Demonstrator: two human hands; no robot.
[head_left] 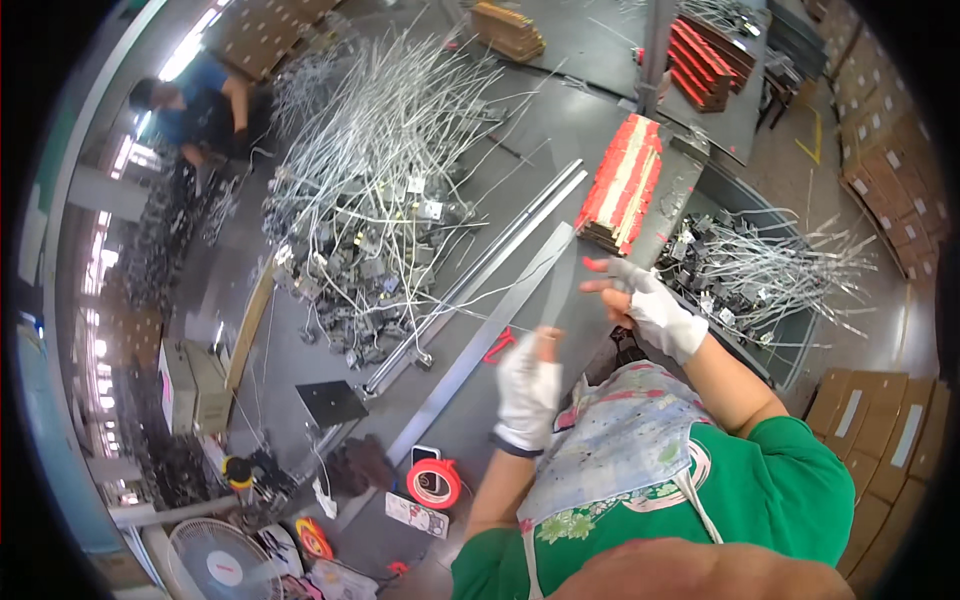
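My left hand (528, 395), in a white glove with bare fingertips, is raised over the table's near edge. It is blurred and its fingers are mostly hidden. A faint pale streak runs up from it, too smeared to name. My right hand (655, 308), gloved likewise, has its fingers apart and pointing left, one tip red. It hovers just below a stack of red and cream strips (625, 185) and holds nothing I can see. Left of my hands lie a long flat metal bar (490, 335) and a small red tool (498, 345).
A big heap of dark clips with silvery wires (375, 220) covers the table's middle. More fill a grey bin (790, 365) at right. A red tape measure (434, 484), a phone (424, 457) and a fan (225, 565) are near left. Another person (205, 95) works at far left.
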